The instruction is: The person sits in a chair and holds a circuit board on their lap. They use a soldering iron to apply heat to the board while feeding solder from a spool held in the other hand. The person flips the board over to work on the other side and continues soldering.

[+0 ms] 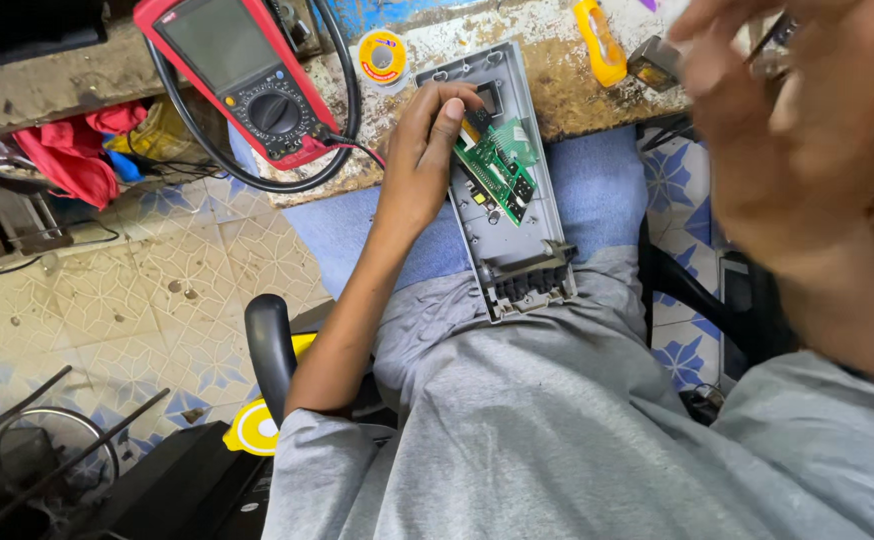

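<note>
Left hand (419, 160) gripping the long grey plastic casing (517, 215) at its side, fingers (449, 112) curled over the edge next to the green circuit board (498, 168) inside it; casing leaning from the lap up onto the worn surface (547, 70). Right hand (807, 130) raised close to the camera and blurred, fingers' state impossible to tell. Red multimeter (242, 70) lying to the left on the surface, near a small solder spool (382, 55).

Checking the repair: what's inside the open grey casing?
A green circuit board sits inside the grey casing, steadied by the left hand. Whatever lies beneath the board is covered.
</note>
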